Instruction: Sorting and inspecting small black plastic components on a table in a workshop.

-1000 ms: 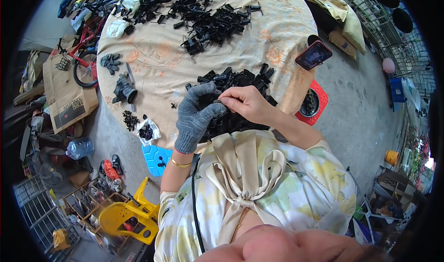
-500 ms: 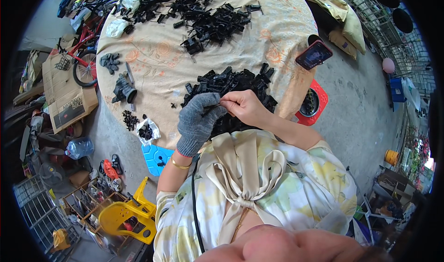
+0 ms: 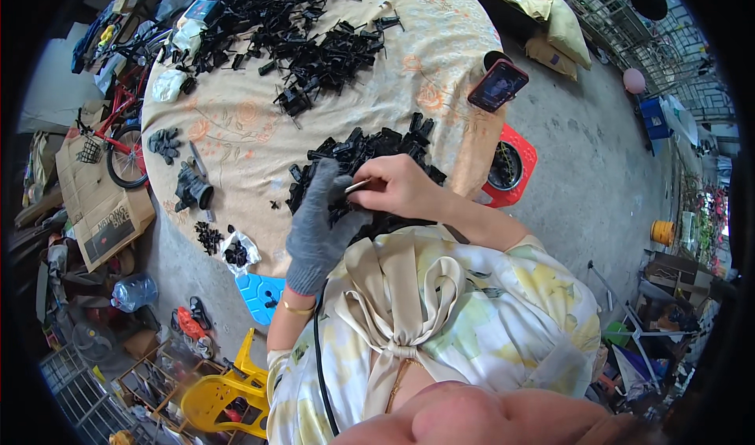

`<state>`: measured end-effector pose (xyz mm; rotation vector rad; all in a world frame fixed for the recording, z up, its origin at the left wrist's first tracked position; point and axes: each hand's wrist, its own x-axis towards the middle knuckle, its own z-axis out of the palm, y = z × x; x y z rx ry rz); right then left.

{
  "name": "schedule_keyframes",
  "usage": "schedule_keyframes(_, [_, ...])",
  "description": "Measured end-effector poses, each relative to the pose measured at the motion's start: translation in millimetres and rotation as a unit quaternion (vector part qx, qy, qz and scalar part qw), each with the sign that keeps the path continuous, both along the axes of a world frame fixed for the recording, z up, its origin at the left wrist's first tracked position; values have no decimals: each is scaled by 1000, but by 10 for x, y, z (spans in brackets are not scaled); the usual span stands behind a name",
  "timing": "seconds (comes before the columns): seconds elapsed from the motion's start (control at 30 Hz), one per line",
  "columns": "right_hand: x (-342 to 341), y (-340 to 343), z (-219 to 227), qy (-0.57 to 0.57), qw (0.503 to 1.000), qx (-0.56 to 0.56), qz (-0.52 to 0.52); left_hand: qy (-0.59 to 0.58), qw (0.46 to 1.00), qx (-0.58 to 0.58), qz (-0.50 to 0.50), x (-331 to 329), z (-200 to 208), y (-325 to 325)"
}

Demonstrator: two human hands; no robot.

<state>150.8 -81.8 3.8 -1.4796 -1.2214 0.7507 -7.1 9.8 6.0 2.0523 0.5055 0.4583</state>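
Head view: you're fitting a thin metal pin into a small black part.

Your gloved left hand [image 3: 318,223] closes around the small black part [image 3: 340,203] over the near pile of black parts [image 3: 370,150]; your bare right hand [image 3: 397,187] pinches the metal pin [image 3: 358,185] between thumb and forefinger. It seems mid-assembly; next you likely need steady alignment, then a firm push.

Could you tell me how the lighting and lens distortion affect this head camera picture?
Head view: even daylight, no harsh glare on the table; strong fisheye bending with a black rim; the left hand and right hand look sharp; the near clothing at the lower edge is blurred.
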Motion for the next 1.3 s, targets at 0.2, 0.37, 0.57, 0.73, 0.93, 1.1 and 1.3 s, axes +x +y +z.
schedule_keyframes(0.2, [180,-66,18,364,922,-71,110,-80,843,-524,-87,-184,89,119])
schedule_keyframes(0.37, [143,-5,34,368,907,-69,191,-104,763,-631,-91,10,-4,-39])
schedule_keyframes(0.57, [148,6,-5,298,931,-56,204,-11,815,-571,-100,6,28,60])
schedule_keyframes(0.73, [25,10,73,185,978,-76,54,-59,878,-473,34,8,28,3])
schedule_keyframes(0.93, [-73,-31,63,80,995,-57,29,-95,911,-385,115,21,-77,-42])
schedule_keyframes(1.1, [-109,14,64,73,995,-60,26,-105,928,-339,114,-27,-138,-49])
schedule_keyframes(1.3, [-146,108,-97,146,984,-101,27,-137,982,-38,126,-27,-165,-4])
